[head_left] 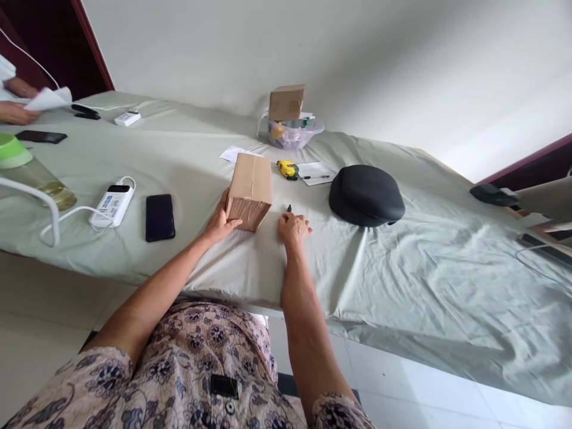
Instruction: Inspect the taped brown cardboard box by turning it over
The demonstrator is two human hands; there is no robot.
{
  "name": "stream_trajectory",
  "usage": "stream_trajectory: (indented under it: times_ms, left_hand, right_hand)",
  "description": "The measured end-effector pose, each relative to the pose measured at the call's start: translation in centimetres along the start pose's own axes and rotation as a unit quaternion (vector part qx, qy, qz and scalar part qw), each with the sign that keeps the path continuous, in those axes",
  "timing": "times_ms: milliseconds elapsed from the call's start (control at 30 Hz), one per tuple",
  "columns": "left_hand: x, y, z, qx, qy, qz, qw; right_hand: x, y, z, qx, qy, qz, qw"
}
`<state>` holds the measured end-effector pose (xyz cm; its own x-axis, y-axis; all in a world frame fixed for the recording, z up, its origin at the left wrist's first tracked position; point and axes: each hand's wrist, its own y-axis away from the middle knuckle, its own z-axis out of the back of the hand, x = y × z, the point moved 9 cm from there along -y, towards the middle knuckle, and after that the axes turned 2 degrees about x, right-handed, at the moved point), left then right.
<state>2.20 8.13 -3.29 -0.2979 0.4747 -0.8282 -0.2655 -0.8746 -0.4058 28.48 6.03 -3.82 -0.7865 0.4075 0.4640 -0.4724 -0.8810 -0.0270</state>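
A small brown cardboard box point(250, 189) lies on the grey-green cloth of the table point(402, 262) in front of me. My left hand point(220, 221) rests against the box's near left corner, fingers wrapped on its edge. My right hand point(294, 229) sits on the cloth just right of the box, fingers curled around a dark pen-like thing point(289, 208) whose tip pokes out above the knuckles.
A black phone point(159, 217), a white power bank point(112, 204) with cable and a green-capped bottle point(27, 173) lie left. A black case point(366, 195), yellow tape measure point(286, 169), papers, a plastic bowl point(295, 133) and second box point(286, 102) lie beyond. Another person's hands point(15, 101) hold paper far left.
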Motion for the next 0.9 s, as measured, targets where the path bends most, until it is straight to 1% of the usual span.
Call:
stream_trajectory:
  times_ms: [67,133,200,267,333,433,467,533,600,667,767,833,900]
  left_hand:
    - [0.2,0.0,0.0,-0.003,0.001,0.002,1.0]
    - [0.3,0.0,0.0,-0.01,0.004,0.006,1.0]
    - [0.5,0.0,0.0,-0.014,0.004,0.009,1.0]
    - [0.6,0.0,0.0,-0.016,0.003,0.012,1.0]
    - [0.7,0.0,0.0,-0.018,0.005,0.02,1.0]
    - [0.9,0.0,0.0,-0.018,0.014,0.027,0.999]
    - [0.9,0.0,0.0,-0.017,0.018,0.025,0.999]
    - [0.9,0.0,0.1,-0.019,0.024,0.02,0.999]
    - [0.9,0.0,0.2,-0.025,0.028,0.018,0.999]
    - [0.8,-0.1,0.2,-0.028,0.034,0.014,0.999]
    - [0.4,-0.2,0.2,-0.028,0.053,0.0,0.998]
    - [0.2,-0.2,0.2,-0.026,0.064,-0.007,0.998]
    - [0.0,-0.3,0.1,-0.023,0.069,-0.012,0.997]
  right_hand:
    - [-0.2,-0.3,0.2,-0.016,-0.064,-0.01,0.998]
    - [-0.2,-0.7,0.4,-0.041,-0.164,0.007,0.986]
    - [0.1,-1.2,0.7,-0.071,-0.265,0.057,0.96]
    - [0.6,-1.2,1.3,-0.103,-0.339,0.12,0.927]
    - [1.2,-0.5,2.2,-0.141,-0.378,0.177,0.898]
    - [2.3,1.5,3.9,-0.203,-0.407,0.245,0.856]
    - [2.5,2.4,4.5,-0.228,-0.416,0.257,0.842]
    - [2.5,4.2,5.8,-0.291,-0.424,0.254,0.819]
    - [2.5,5.8,6.7,-0.339,-0.409,0.242,0.812]
    - [2.9,6.9,7.1,-0.348,-0.397,0.25,0.812]
    - [4.4,7.9,7.1,-0.296,-0.38,0.302,0.823]
    - [5.6,8.5,6.9,-0.261,-0.342,0.342,0.835]
    - [6.5,9.1,7.0,-0.248,-0.307,0.369,0.841]
